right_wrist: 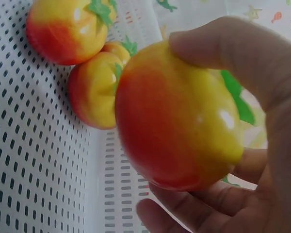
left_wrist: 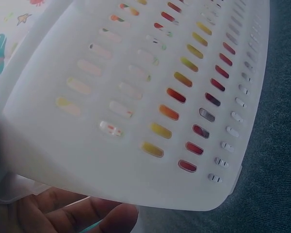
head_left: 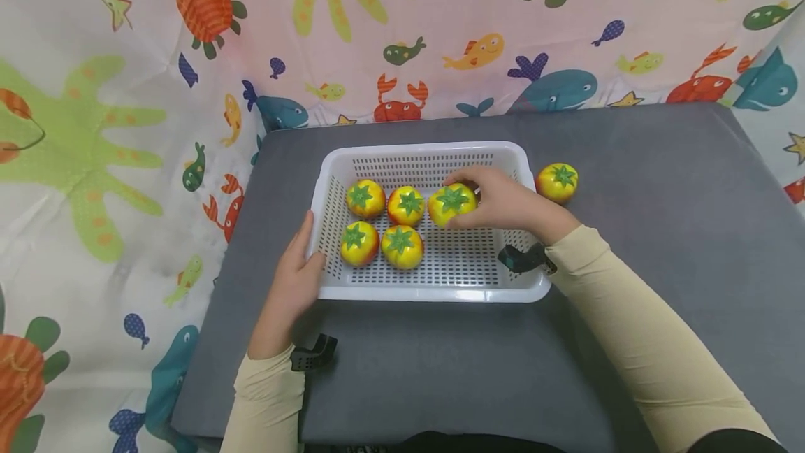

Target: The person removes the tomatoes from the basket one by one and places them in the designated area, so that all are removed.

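My right hand [head_left: 503, 203] grips a yellow-and-red imitation fruit with a green star-shaped leaf top [head_left: 451, 204], thumb and fingers round its sides. It is over the right half of a white perforated plastic basket [head_left: 434, 294]. In the right wrist view the held fruit [right_wrist: 177, 121] fills the middle, its red side towards the camera. At the basket's left end my left hand [head_left: 297, 278] holds the rim, thumb over the edge. The left wrist view shows its fingers [left_wrist: 119, 221] curled by the basket's rim. Several like fruits [head_left: 403, 247] sit in the basket's left half, leaf tops up.
One more yellow-and-red fruit [head_left: 556, 182] lies on the grey table [head_left: 660, 229] just right of the basket. A curtain printed with sea animals [head_left: 440, 26] hangs behind and along the left side. Black bands [head_left: 314, 354] sit on both wrists.
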Demonstrator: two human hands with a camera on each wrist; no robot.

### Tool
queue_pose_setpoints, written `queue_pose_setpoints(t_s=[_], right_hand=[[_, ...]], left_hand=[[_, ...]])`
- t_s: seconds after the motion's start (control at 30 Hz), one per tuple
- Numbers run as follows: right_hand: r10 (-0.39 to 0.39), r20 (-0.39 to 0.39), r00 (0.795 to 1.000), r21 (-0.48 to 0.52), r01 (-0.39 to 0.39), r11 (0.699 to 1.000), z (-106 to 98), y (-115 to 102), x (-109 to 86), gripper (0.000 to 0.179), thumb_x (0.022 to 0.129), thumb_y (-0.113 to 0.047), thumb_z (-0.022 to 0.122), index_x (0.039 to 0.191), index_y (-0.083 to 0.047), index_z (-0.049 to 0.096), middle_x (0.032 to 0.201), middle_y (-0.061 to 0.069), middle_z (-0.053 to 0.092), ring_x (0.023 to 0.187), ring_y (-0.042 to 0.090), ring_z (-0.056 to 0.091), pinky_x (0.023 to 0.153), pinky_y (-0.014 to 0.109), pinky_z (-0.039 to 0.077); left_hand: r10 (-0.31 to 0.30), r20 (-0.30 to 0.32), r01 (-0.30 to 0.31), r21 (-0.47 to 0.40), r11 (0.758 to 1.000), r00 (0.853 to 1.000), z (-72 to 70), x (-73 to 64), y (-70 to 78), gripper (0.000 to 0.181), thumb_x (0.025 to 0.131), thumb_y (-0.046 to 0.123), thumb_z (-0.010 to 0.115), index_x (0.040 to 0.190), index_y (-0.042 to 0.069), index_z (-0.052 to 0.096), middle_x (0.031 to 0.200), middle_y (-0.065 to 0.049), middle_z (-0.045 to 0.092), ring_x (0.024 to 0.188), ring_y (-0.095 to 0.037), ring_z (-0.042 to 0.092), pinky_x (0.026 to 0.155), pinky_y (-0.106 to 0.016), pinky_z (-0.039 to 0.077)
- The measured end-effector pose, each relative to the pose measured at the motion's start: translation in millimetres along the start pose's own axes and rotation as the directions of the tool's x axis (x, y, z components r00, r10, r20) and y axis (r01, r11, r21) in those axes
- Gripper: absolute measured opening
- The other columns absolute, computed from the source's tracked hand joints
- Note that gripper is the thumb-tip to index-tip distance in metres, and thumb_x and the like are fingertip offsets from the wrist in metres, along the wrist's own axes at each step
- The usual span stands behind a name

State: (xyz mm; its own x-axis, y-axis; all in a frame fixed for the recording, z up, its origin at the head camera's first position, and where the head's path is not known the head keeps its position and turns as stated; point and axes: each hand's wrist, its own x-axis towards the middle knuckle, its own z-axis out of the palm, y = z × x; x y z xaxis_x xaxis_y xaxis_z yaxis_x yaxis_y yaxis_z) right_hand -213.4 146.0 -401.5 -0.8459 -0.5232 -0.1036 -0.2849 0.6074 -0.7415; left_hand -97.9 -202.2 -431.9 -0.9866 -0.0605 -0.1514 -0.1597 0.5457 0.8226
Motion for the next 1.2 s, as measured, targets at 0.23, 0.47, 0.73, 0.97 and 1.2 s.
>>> queue_pose_setpoints(t_s=[0.23,0.47,0.73,0.97,1.2], right_hand=[[0.006,-0.028,1.0,-0.012,-0.007,1.0,-7.5,-2.3,-6.8,0.07,0.076,-0.03,0.09,0.136,-0.009,0.061,0.125,0.008,0.064,0.106,0.026,0.062,0.091,0.042,0.061],[0.019,-0.073,0.997,-0.024,-0.02,1.0,-23.8,-5.1,-18.1,0.067,0.078,-0.028,0.087,0.137,-0.008,0.06,0.126,0.008,0.063,0.104,0.027,0.062,0.087,0.04,0.061],[0.057,-0.126,0.99,-0.053,-0.064,0.997,-50.9,-5.3,-34.1,0.073,0.08,-0.027,0.086,0.142,-0.005,0.056,0.13,0.014,0.059,0.11,0.032,0.058,0.089,0.044,0.06],[0.089,-0.185,0.979,-0.061,-0.101,0.993,-68.8,6.6,-42.0,0.074,0.084,-0.031,0.085,0.144,-0.002,0.054,0.133,0.017,0.059,0.113,0.036,0.059,0.091,0.05,0.059],[0.169,-0.238,0.956,-0.041,-0.184,0.982,-83.5,19.8,-53.5,0.078,0.084,-0.037,0.086,0.147,-0.006,0.052,0.136,0.018,0.057,0.117,0.038,0.057,0.093,0.052,0.058]], left_hand=[[-0.008,-0.002,0.008,0.016,1.0,1.0,1.2,-0.1,0.1,0.075,0.105,0.012,0.043,0.169,0.039,0.012,0.172,-0.008,0.028,0.121,-0.039,0.066,0.084,-0.052,0.063],[-0.004,-0.003,0.005,0.041,0.999,1.0,1.7,0.4,2.5,0.075,0.106,0.012,0.043,0.169,0.035,0.011,0.17,-0.011,0.03,0.121,-0.04,0.066,0.085,-0.052,0.063],[0.011,0.005,-0.011,0.07,0.997,1.0,-1.3,-1.2,4.7,0.075,0.105,0.011,0.043,0.17,0.031,0.01,0.17,-0.014,0.029,0.12,-0.041,0.066,0.087,-0.054,0.062],[0.011,0.003,-0.011,0.073,0.997,1.0,-2.4,-0.6,4.2,0.075,0.105,0.011,0.043,0.17,0.029,0.011,0.17,-0.014,0.029,0.122,-0.04,0.065,0.089,-0.055,0.061],[0.003,0.008,-0.003,0.056,0.998,1.0,-1.0,-0.4,4.4,0.075,0.105,0.012,0.044,0.17,0.033,0.01,0.171,-0.013,0.028,0.122,-0.041,0.065,0.087,-0.054,0.062]])
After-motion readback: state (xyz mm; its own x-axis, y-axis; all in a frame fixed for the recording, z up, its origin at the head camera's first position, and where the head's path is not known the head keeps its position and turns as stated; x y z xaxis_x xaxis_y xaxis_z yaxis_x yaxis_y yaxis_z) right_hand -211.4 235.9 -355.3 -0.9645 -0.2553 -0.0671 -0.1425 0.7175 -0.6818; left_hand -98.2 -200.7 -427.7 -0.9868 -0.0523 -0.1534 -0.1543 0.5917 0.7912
